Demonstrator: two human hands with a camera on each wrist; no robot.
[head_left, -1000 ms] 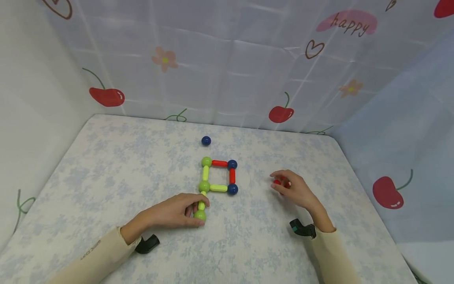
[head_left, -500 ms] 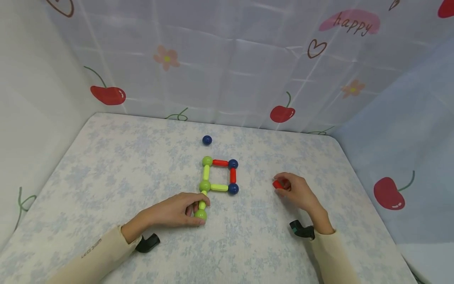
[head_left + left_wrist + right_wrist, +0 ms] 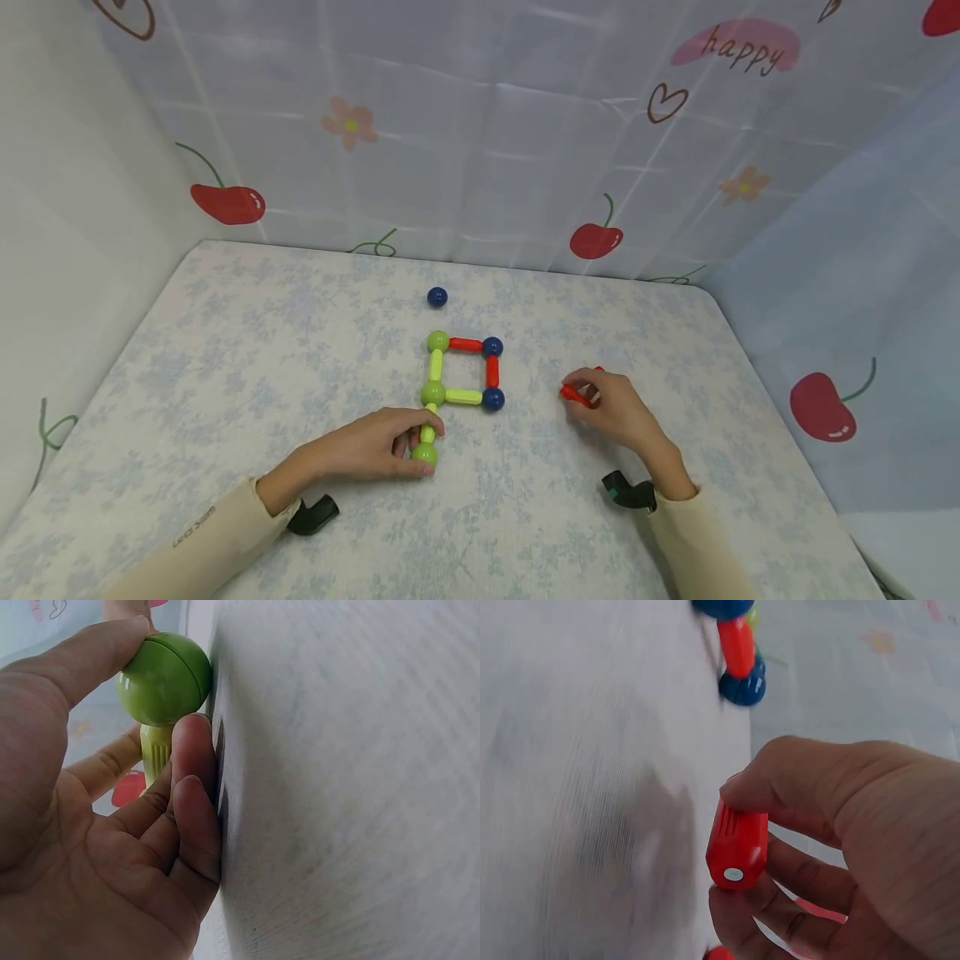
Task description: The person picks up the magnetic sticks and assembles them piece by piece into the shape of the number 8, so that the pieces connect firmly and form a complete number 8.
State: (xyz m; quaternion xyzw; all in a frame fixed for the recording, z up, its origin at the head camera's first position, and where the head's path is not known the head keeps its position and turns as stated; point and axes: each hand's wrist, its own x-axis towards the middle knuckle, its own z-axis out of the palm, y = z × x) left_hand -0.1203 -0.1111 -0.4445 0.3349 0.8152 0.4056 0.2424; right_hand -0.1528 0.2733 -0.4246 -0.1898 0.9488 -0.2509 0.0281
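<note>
My left hand [image 3: 363,446] holds the near end of a magnetic stick-and-ball figure, its thumb on a green ball [image 3: 165,679] and its fingers about the attached yellow-green stick [image 3: 427,433]. From there the figure runs up into a square of red and yellow-green sticks, with green balls at the left corners and blue balls [image 3: 492,399] at the right. Right of the square, my right hand [image 3: 615,408] pinches a red magnetic stick [image 3: 737,847] between thumb and fingers; its end, with a pale round magnet, faces the right wrist camera.
A loose blue ball [image 3: 437,297] lies beyond the square. Another red piece [image 3: 599,368] shows just behind the right hand, mostly hidden by it. A patterned cloth covers the table [image 3: 262,333], and printed curtains [image 3: 480,150] hang at its back and sides.
My right hand has picked up the red stick from among the red pieces and moved slightly left, turning the stick into view. The left hand and the figure stay where they were.
</note>
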